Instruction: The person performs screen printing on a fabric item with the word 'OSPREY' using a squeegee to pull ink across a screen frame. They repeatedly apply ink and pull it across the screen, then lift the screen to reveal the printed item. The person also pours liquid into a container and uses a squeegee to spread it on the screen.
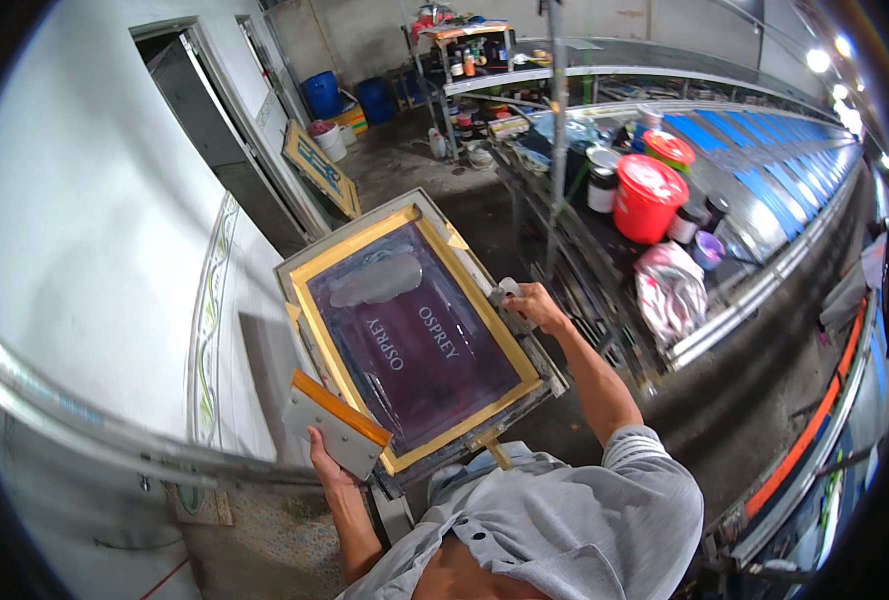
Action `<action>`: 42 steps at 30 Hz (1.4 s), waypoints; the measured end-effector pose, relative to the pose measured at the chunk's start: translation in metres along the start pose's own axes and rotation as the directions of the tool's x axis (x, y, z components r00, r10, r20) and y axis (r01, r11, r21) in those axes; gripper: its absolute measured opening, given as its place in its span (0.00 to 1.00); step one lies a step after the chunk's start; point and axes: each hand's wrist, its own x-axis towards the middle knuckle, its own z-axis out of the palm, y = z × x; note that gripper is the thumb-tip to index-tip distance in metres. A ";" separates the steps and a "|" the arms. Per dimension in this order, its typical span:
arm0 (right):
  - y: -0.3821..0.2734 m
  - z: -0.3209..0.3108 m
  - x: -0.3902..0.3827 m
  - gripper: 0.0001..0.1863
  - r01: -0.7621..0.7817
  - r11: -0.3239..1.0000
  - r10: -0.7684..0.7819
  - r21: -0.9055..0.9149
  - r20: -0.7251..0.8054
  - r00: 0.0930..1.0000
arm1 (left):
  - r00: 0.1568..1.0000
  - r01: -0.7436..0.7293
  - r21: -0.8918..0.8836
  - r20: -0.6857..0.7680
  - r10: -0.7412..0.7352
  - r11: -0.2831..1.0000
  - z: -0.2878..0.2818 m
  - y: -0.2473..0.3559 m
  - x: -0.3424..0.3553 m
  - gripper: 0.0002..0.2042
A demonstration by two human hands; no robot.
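My left hand grips the grey metal holder of a squeegee, which has an orange blade along its upper edge. The squeegee is held over the near left corner of a screen-printing frame. Gold tape lines the frame, and its dark purple mesh carries light lettering. Toward the far end of the mesh lies a puddle of grey ink. At the frame's right side, my right hand is closed around a pale grey fitting. My fingers partly hide that fitting.
A long printing table with blue strips runs along the right. On its near end stand a red bucket, several pots and a stained cloth. An upright metal post rises before it. Another screen leans by the doorway.
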 end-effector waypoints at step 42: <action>0.050 -0.416 1.027 0.07 0.191 0.972 0.099 0.140 -0.973 0.206 | 0.223 0.382 0.505 0.763 -0.607 0.774 0.976 -0.430 1.378 0.40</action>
